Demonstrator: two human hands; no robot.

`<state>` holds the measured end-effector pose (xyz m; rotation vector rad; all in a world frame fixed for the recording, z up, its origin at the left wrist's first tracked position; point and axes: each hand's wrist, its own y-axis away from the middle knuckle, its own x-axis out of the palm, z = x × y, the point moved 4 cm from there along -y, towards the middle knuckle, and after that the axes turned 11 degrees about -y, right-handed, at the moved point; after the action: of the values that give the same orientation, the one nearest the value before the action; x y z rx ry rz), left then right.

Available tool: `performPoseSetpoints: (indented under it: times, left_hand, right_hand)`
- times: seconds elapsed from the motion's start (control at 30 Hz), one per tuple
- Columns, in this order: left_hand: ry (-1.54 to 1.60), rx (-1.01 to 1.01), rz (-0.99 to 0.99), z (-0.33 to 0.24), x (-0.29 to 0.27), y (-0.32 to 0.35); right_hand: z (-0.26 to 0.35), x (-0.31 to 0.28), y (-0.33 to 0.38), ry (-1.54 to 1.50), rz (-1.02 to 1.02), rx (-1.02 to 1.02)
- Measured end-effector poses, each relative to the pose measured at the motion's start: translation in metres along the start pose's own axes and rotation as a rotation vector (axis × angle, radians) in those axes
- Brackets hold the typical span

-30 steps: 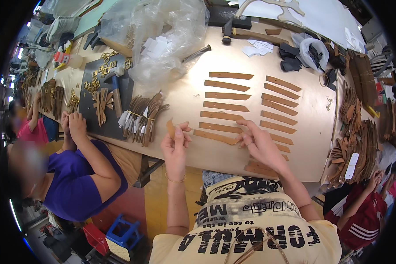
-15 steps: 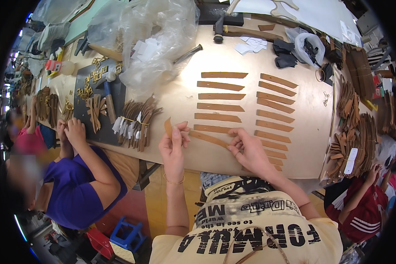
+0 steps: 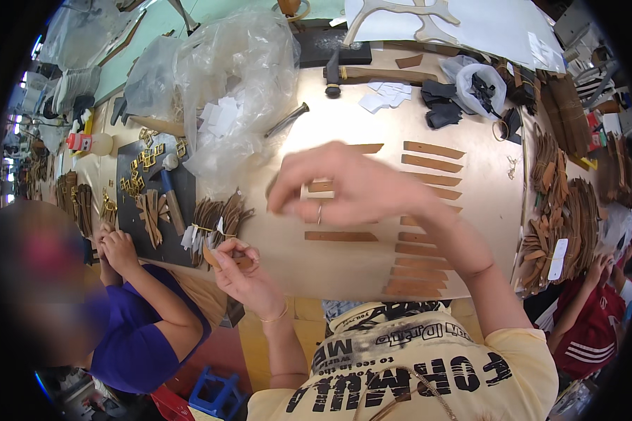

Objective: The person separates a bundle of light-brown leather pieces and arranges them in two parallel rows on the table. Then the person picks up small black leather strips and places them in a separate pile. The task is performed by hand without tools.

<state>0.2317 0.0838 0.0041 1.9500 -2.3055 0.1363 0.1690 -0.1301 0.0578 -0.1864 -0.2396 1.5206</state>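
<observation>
My left hand (image 3: 251, 282), near the table's front edge, has its fingers closed on a tan leather strip (image 3: 211, 257). Part of the strip is hidden by the fingers. My right hand (image 3: 340, 184) is raised over the middle of the table, blurred by motion, with thumb and fingers bent together in a pinch. A brownish smear shows at its fingertips, too blurred to name. Beneath it, leather strips lie in two columns. One strip (image 3: 340, 236) of the left column shows below the hand, and another strip (image 3: 434, 150) tops the right column. My hand and forearm hide several others.
Bundled leather strips (image 3: 221, 216) lie beside a black board (image 3: 179, 242) with gold buckles (image 3: 135, 175) and a blue-handled hammer (image 3: 170, 193). Clear plastic bags (image 3: 239, 70), another hammer (image 3: 372, 74) and black scraps (image 3: 439, 105) lie farther back. A co-worker in purple (image 3: 144, 330) sits left.
My right hand has let go of the strip's end and swung up and left over the columns. My left hand has moved left and nearer me, still with a strip. The view has shifted slightly.
</observation>
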Motion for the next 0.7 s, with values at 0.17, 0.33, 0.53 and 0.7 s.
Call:
performPoseSetpoints:
  times: [0.17,0.33,0.53,0.7]
  left_hand:
    - [-0.082,-0.150,0.057,0.018,0.005,0.000]
    - [-0.165,-0.276,0.238,0.032,0.027,0.014]
    - [-0.140,-0.223,0.473,0.028,0.048,0.019]
    - [-0.026,-0.311,0.677,0.026,0.067,0.026]
  right_hand:
    - [-0.029,-0.077,0.015,0.237,-0.283,0.279]
    - [-0.076,-0.106,0.057,0.517,-0.441,0.603]
    - [-0.084,-0.122,0.071,0.499,-0.367,0.582]
    - [-0.071,-0.115,0.065,0.887,-0.320,0.374]
